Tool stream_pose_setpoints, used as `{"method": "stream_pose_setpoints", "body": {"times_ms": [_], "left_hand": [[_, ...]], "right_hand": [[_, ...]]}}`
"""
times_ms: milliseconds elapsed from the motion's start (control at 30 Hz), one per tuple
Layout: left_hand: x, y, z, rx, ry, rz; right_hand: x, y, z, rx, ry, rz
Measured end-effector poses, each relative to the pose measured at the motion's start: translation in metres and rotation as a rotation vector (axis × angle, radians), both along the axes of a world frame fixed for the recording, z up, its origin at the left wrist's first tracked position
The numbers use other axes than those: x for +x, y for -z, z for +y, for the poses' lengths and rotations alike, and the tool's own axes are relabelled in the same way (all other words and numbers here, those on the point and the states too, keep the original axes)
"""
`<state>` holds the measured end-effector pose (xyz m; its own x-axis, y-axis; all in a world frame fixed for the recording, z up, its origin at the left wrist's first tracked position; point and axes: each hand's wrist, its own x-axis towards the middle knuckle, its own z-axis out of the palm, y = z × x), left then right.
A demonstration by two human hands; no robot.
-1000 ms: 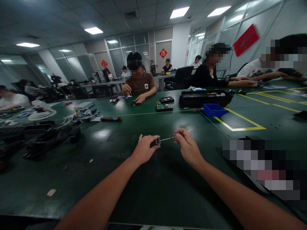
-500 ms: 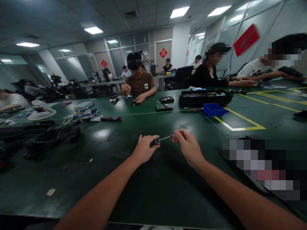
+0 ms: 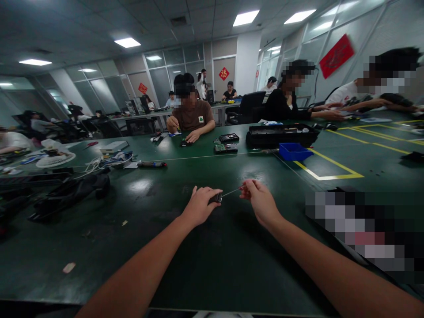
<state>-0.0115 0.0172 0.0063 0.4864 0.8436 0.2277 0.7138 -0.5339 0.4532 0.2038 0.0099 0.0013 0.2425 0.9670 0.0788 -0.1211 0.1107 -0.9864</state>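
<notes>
Dark cylinder (image 3: 215, 198), gripped (black tray (image 3: 263, 140) holds pale pieces (image 3: 300, 130))

We look from head height, forward and down, past a bare left hand (image 3: 198, 206) and bare right hand (image 3: 263, 201) near us, across a glossy dark-green worktop (image 3: 202, 269).

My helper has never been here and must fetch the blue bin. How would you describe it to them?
Start at the green table and find the long black tray on its far side, right of the middle. Just in front of that tray, by the yellow tape, is the bin. It is open-topped, solid blue and far shorter than the tray.
</notes>
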Motion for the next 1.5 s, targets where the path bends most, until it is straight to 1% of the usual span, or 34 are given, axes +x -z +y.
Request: {"method": "stream_pose_setpoints", "body": {"times_ms": [200, 300, 367, 433, 533, 567, 667, 733, 800, 867, 933, 1033, 1100, 1167, 1233, 1333, 1433, 1467, 1500], "left_hand": [[0.001, -0.001, -0.002, 0.001, 0.013, -0.038], [0.002, 0.001, -0.001, 0.002, 0.012, -0.057], [0.002, 0.002, -0.001, -0.002, 0.006, -0.066], [0.001, 0.001, -0.002, -0.009, -0.003, -0.076], [0.001, -0.001, -0.002, -0.021, -0.022, -0.084], [0.001, -0.001, -0.002, -0.023, -0.027, -0.085], [0.000, -0.001, -0.003, -0.020, -0.035, -0.079], [0.001, -0.001, -0.003, -0.012, -0.033, -0.070], [0.001, 0.000, -0.003, -0.004, -0.026, -0.061], [0.001, 0.000, -0.003, -0.002, -0.016, -0.055], [0.001, -0.001, -0.003, -0.003, -0.013, -0.060], [0.000, -0.001, -0.002, 0.001, -0.029, -0.078], [0.000, 0.000, -0.002, 0.003, -0.037, -0.078], [0.000, 0.000, -0.001, 0.002, -0.037, -0.075], [0.000, 0.000, -0.001, 0.000, -0.043, -0.078], [0.002, -0.003, -0.001, -0.004, -0.088, -0.086], [0.005, -0.007, -0.002, 0.058, -0.103, -0.107], [0.005, -0.008, -0.002, 0.093, -0.091, -0.107], [0.006, -0.010, -0.003, 0.121, -0.077, -0.100]], "right_hand": [[-0.003, -0.001, -0.003, 0.033, -0.029, -0.018], [-0.004, -0.003, -0.004, 0.029, -0.009, -0.012], [-0.005, -0.006, -0.006, 0.038, 0.006, -0.047], [-0.003, -0.012, -0.008, 0.059, 0.009, -0.155], [0.000, -0.020, -0.013, 0.074, 0.010, -0.411], [0.001, -0.021, -0.015, 0.089, 0.003, -0.447], [0.001, -0.023, -0.018, 0.176, -0.060, -0.432], [0.000, -0.022, -0.020, 0.196, -0.101, -0.415], [-0.001, -0.022, -0.021, 0.170, -0.110, -0.455], [-0.002, -0.022, -0.021, 0.150, -0.077, -0.516], [-0.002, -0.022, -0.021, 0.153, -0.050, -0.526], [-0.001, -0.023, -0.022, 0.149, -0.092, -0.466], [-0.001, -0.022, -0.022, 0.122, -0.122, -0.476], [-0.001, -0.021, -0.021, 0.107, -0.115, -0.506], [-0.002, -0.019, -0.019, 0.112, -0.077, -0.454], [-0.006, -0.017, -0.015, 0.116, -0.049, -0.251], [-0.006, -0.013, -0.009, 0.045, -0.098, 0.013], [-0.004, -0.012, -0.007, 0.003, -0.110, 0.129], [-0.002, -0.011, -0.004, -0.059, -0.157, 0.222]]}}
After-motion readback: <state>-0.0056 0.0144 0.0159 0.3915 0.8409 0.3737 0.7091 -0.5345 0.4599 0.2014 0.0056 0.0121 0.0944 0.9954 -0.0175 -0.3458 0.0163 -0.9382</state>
